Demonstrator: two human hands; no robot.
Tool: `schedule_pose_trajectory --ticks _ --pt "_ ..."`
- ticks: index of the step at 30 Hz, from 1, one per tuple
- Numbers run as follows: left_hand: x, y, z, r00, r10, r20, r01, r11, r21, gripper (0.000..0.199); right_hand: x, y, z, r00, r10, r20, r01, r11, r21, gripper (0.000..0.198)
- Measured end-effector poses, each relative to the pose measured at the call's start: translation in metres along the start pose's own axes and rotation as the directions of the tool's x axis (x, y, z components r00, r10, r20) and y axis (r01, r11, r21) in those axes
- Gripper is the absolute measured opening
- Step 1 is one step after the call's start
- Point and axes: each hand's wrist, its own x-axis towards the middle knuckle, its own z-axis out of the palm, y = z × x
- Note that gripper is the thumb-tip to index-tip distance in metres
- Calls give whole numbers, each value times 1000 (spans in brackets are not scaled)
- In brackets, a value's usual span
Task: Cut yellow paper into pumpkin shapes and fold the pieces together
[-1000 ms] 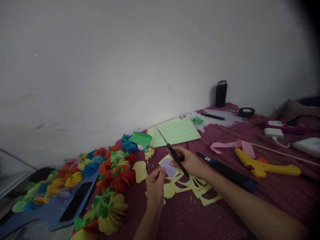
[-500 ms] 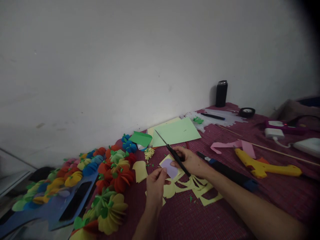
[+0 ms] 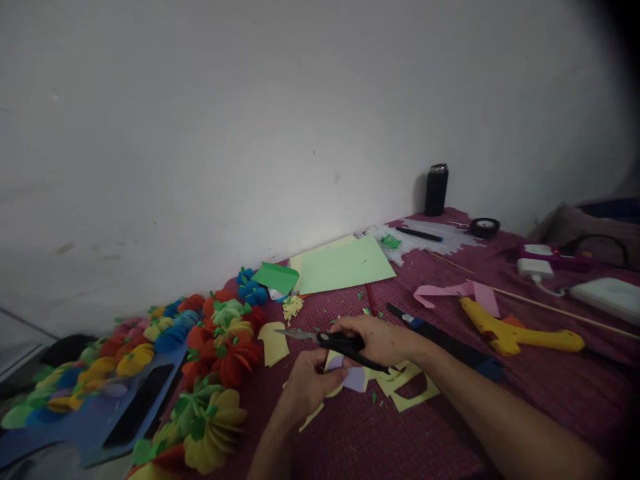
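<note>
Both your left hand (image 3: 307,387) and right hand (image 3: 377,340) sit close together above yellow offcuts (image 3: 411,393)

Bare maroon cloth (image 3: 370,443) spreads on the near side; paper flowers (image 3: 235,357) bound it on the left, and a blue-and-black tool (image 3: 447,343) lies just beyond your right forearm (image 3: 490,407). Your right fingers curl closely round the black-handled scissors (image 3: 341,344), blades pointing left; your left thumb and fingers pinch the purple paper (image 3: 356,379), just below the scissors
</note>
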Motion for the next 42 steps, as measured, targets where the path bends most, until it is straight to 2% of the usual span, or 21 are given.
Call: schedule_pose_trajectory --ticks 2,4,7,10,12,14,17,22,26,32,42 --pt "0 0 1 1000 -10 -11 10 1000 7 14 1 -1 1 1000 -17 -14 17 1000 9 39" --pt "0 0 1 999 -9 -49 7 1000 -29 15 3 -1 0 998 -19 -52 24 995 92 39" --pt "2 -2 -1 981 -12 -191 -26 981 -193 21 7 -3 -4 970 47 -240 18 966 260 42" --pt "6 -1 -3 921 -23 -388 -133 920 -369 24 11 -5 -7 902 122 -413 53 920 388 43" --pt "7 2 -4 879 -29 -475 -209 873 -441 24 13 -6 -5 888 142 -437 79 890 448 44" --pt "8 5 -3 861 -33 -508 -259 831 -492 26 14 -5 0 890 150 -431 85 873 481 47" --pt "9 4 -2 848 -27 -529 -282 823 -494 33 16 -4 11 889 168 -426 60 879 473 49" --pt "11 -7 2 835 -24 -550 -250 874 -417 36 18 -5 23 900 166 -403 44 886 463 44" --pt "10 -8 5 846 -31 -532 -227 882 -413 35 20 -5 24 903 169 -395 45 877 479 39" --pt "9 -1 6 863 -73 -500 -216 841 -496 35 19 -3 23 913 169 -371 49 857 512 39" --pt "10 -7 6 869 -70 -491 -167 891 -423 29 19 0 27 934 131 -333 60 860 506 39"
